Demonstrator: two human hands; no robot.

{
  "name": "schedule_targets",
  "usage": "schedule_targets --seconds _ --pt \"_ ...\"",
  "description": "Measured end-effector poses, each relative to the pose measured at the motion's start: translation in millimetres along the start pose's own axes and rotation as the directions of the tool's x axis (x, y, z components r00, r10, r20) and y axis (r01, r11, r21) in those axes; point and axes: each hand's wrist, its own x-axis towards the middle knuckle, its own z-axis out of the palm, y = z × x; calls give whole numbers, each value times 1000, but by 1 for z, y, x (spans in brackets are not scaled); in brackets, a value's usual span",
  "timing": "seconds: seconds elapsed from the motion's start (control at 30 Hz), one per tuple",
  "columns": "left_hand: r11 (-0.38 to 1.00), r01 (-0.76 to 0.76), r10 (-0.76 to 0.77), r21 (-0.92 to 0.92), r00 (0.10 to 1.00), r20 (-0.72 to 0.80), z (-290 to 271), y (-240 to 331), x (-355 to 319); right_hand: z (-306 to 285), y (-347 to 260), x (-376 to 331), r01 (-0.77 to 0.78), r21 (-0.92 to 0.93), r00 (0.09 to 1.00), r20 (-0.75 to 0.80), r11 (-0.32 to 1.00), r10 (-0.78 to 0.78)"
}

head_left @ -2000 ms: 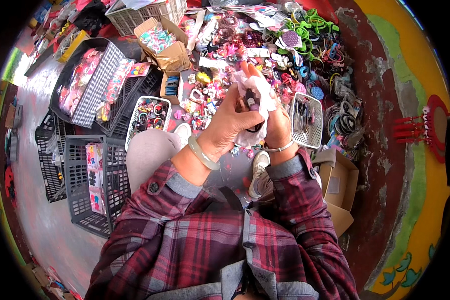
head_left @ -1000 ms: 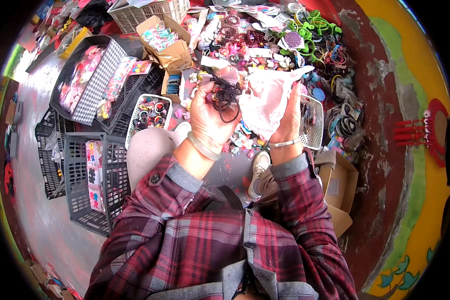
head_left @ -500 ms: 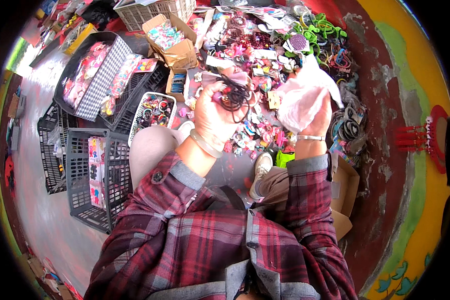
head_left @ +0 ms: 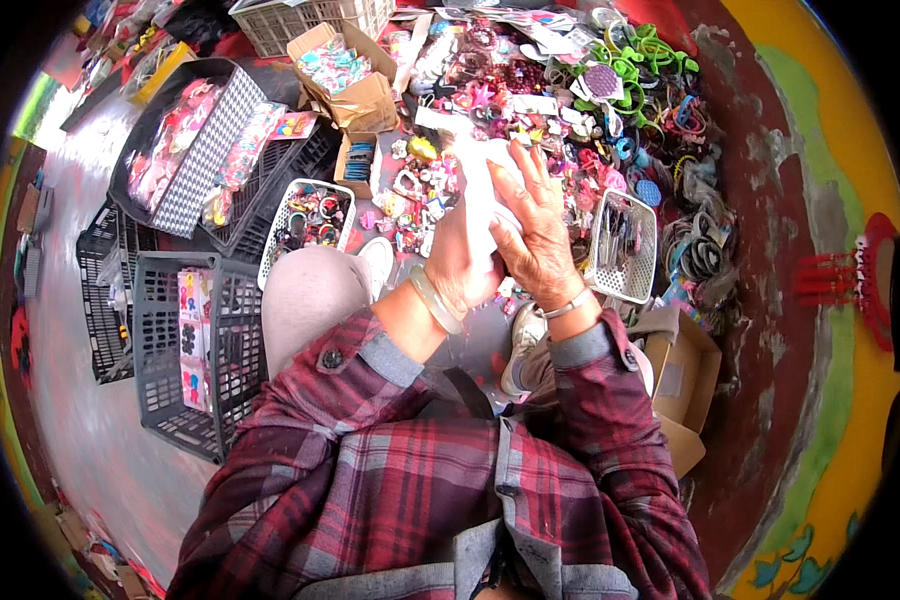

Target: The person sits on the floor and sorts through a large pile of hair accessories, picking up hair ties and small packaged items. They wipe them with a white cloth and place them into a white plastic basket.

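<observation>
A thin white cloth (head_left: 478, 185) stands between my two hands, over the pile of small items. My left hand (head_left: 457, 255) is under and beside it, closed against the cloth, with its fingers mostly hidden. From the right, my right hand (head_left: 540, 235) lies against the cloth with its fingers stretched out and spread, the thumb resting on the cloth's near part. No black cords show; whether they are under the cloth I cannot tell. Just beyond are colourful hair accessories (head_left: 418, 200) strewn on the floor.
White baskets of small items stand to the left (head_left: 344, 228) and right (head_left: 625, 287). A grey plastic crate (head_left: 178, 425) lies by my left knee, and an open cardboard box (head_left: 688, 385) by my right. Green headbands (head_left: 658, 50) and a brown carton (head_left: 362, 105) are farther off.
The right hand has moved left, bringing the cloth against my left hand, and its fingers have spread. The bundle of black cords in my left hand has gone from sight.
</observation>
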Motion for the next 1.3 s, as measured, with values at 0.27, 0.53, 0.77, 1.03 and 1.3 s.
schedule_targets --seconds 0.27,0.53,0.77,1.03,1.3 --pt "999 39 -40 22 999 25 14 -10 -8 19 1 -4 -85 360 945 -266 929 189" --pt "984 90 -93 -155 996 -7 -13 -17 2 16 -4 -1 -149 947 801 -53 285 597" --pt "971 32 -44 -237 998 -45 8 -1 7 -3 13 4 28 959 879 110 -281 464" --pt "999 3 -3 -33 1000 16 7 3 5 -17 16 3 -44 972 841 161 -231 517" --pt "954 103 -104 -280 995 14 -6 2 7 -1 10 0 -108 973 845 199 -206 496"
